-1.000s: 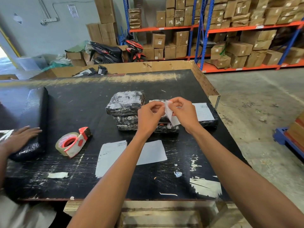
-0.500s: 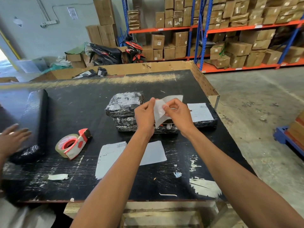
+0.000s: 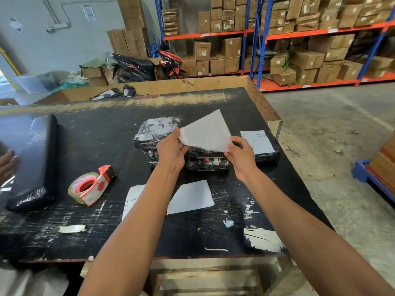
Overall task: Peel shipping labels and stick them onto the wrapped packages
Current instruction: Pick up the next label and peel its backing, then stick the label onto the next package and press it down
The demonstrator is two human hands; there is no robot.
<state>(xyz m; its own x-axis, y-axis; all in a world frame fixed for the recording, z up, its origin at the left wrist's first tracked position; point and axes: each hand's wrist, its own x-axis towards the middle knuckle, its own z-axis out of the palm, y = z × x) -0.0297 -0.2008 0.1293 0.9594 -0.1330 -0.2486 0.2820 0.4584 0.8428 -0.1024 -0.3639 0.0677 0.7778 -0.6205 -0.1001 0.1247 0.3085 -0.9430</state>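
A white shipping label sheet [image 3: 208, 133] is held spread in the air above a pile of black wrapped packages [image 3: 157, 133]. My left hand [image 3: 172, 150] pinches its left edge and my right hand [image 3: 240, 155] pinches its lower right corner. To the right lies a black package with a label stuck on top [image 3: 257, 142]. Two more white label sheets [image 3: 191, 197] lie flat on the black table [image 3: 149, 233] near me, partly hidden by my left forearm.
A red and white tape dispenser [image 3: 90, 185] sits at the left. A long black wrapped parcel [image 3: 34, 161] lies at the far left, with another person's hand [image 3: 7, 165] beside it. Cardboard walls edge the table's back and right. Shelves of boxes stand behind.
The label sheet has been pulled open from a small folded piece into a wide spread sheet as my hands moved apart. The other person's hand has slid left off the long parcel.
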